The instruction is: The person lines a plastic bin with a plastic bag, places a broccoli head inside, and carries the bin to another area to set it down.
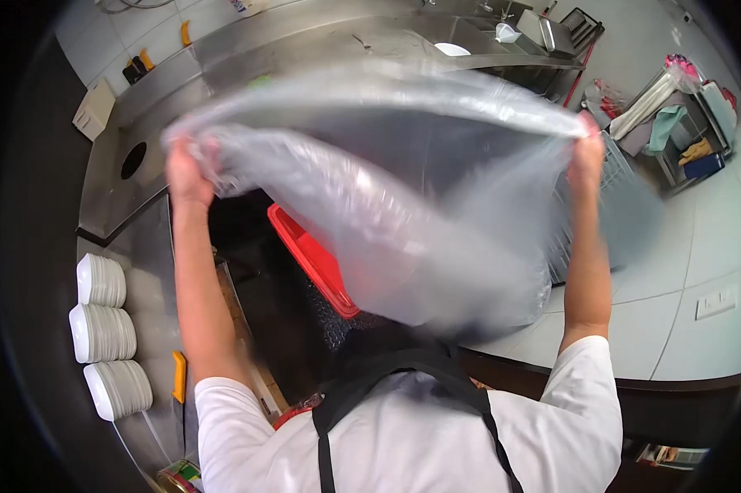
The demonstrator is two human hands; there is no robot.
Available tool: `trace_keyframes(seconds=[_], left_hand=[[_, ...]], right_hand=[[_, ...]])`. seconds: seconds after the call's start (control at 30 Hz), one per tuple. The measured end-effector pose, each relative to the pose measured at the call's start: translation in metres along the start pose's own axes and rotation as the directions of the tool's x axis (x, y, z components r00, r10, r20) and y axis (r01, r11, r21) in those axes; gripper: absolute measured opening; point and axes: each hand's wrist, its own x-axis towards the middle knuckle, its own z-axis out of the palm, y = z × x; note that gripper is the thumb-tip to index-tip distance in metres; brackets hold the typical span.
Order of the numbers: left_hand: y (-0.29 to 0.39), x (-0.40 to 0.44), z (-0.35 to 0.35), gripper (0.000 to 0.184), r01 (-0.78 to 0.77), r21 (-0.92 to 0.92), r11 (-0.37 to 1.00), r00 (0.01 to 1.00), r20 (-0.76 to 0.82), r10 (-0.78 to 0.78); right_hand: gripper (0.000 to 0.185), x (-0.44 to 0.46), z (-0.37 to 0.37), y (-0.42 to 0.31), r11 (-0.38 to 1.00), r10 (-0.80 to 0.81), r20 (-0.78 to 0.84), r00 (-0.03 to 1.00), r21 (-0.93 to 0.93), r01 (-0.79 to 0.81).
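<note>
Plastic bag (378, 205) spans left hand (189, 174) to right hand (585, 163), each clutching its rim. Opening seems the step; next likely needs hands kept apart.

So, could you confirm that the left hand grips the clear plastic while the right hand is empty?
Not quite: the right hand is not empty; the head view shows it gripping the clear plastic too, as the left hand does.

Lighting is bright. The clear plastic bag (387, 214) shows motion blur and glare. Fisheye distortion curves edges; corners darken.
</note>
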Motion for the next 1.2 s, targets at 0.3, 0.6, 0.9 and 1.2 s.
trace_keyframes(seconds=[0.3, 0.6, 0.9, 1.2], left_hand=[[-0.201, -0.15, -0.14, 0.036, -0.367, 0.84, -0.4, 0.812, 0.079, -0.578], [-0.236, -0.195, -0.281, 0.06, 0.3, 0.948, 0.107, 0.533, -0.074, -0.843], [-0.147, -0.165, -0.089, 0.063, -0.117, 0.385, 0.916, 0.967, 0.253, 0.017], [-0.262, -0.233, -0.109, 0.056, 0.376, 0.472, 0.797, 0.879, 0.092, -0.469]], right_hand=[[0.026, -0.187, -0.005, 0.15, 0.4, 0.482, 0.583, 0.654, -0.811, 0.428], [0.028, -0.248, -0.026, 0.192, 0.657, 0.61, 0.66, 0.438, -0.731, 0.186], [0.035, -0.235, 0.119, -0.034, 0.979, 0.2, 0.888, 0.415, -0.197, -0.051], [0.053, -0.399, 0.158, 0.075, 0.866, 0.364, 0.811, -0.457, -0.114, 0.487]])
